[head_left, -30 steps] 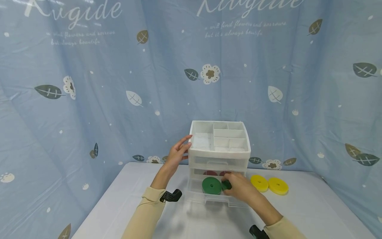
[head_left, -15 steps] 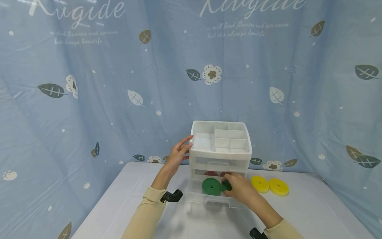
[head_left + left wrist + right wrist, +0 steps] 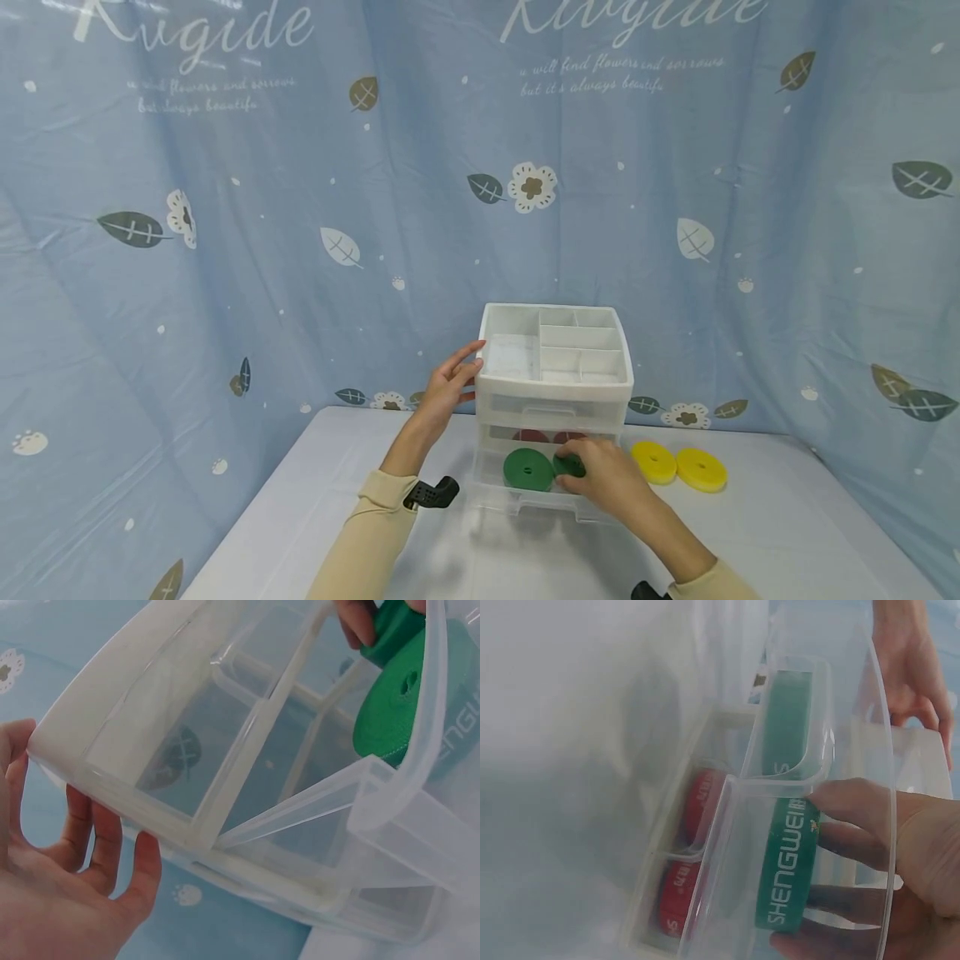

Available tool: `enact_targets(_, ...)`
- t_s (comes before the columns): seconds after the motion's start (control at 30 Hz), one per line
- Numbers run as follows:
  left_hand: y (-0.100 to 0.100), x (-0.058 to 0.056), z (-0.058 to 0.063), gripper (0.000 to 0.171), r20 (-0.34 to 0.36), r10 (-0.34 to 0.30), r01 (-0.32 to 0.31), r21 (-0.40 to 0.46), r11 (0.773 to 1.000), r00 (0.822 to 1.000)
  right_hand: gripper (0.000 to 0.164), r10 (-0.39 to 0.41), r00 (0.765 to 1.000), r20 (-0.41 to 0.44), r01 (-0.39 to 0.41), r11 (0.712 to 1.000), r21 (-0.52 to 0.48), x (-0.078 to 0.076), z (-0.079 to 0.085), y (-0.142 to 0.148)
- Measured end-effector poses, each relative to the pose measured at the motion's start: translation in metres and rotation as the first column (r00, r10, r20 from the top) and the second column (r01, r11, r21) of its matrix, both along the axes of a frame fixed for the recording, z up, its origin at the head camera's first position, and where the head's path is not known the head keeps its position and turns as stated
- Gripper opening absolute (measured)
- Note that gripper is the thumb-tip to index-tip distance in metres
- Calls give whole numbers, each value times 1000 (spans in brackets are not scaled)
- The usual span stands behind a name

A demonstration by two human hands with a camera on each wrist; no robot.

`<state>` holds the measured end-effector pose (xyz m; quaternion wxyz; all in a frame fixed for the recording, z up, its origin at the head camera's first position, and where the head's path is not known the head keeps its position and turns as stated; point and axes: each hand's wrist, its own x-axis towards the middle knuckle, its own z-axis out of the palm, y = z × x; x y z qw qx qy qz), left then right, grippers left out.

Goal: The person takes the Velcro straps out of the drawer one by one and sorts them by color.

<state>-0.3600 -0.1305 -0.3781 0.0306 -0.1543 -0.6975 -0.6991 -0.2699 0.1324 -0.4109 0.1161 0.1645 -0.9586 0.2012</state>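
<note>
In the head view a white drawer unit (image 3: pixel 555 390) with clear drawers stands on the table. One clear drawer (image 3: pixel 551 502) is pulled out, with two green tape rolls inside. My right hand (image 3: pixel 607 479) reaches in and pinches the right green roll (image 3: pixel 567 465) between thumb and fingers; lettering shows on its edge in the right wrist view. Beside it lies the left green roll (image 3: pixel 528 470), its face toward me. My left hand (image 3: pixel 444 387) touches the unit's left side, fingers extended, fingertips at its edge in the left wrist view.
Two yellow rolls (image 3: pixel 678 468) lie on the white table right of the unit. Red rolls (image 3: pixel 676 896) show through clear plastic in the right wrist view. The unit's top tray (image 3: pixel 512 354) has compartments. A blue printed curtain (image 3: pixel 420 208) hangs behind.
The left green roll has shifted slightly left, and the right one has tipped so more of its face shows under my right hand. My left hand stays against the unit.
</note>
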Motion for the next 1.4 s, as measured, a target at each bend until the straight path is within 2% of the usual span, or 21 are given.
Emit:
enact_targets(0.37,3,0,1,39,12,7,-7,1,1000,1000,30,-40,994,-97,36,999,-39,9,9,4)
enact_targets(0.63,2,0,0,40,8,4,-4,7,1000,1000,27,-29,999,-30,24,987,-158,19,17,17)
enact_targets(0.8,1,-2,-1,40,18,-4,4,9,1000,1000,26,-47,997,-61,32,972,-235,24,21,30)
enact_targets(0.97,1,1,4,42,30,-27,27,10,1000,999,28,-85,990,-110,48,953,-300,28,24,46)
enact_targets(1.1,1,12,15,42,30,-36,36,-1,999,999,31,-108,988,-111,62,933,-355,31,27,60)
enact_targets(1.2,2,14,17,42,20,-36,36,-9,999,999,33,-139,984,-108,93,930,-355,32,27,73)
enact_targets(1.3,1,7,10,42,17,-32,32,-2,999,999,36,-187,978,-96,149,939,-310,32,20,86)
enact_targets(1.4,1,0,3,41,19,-20,20,7,1000,1000,40,-229,972,-55,207,943,-262,29,7,100)
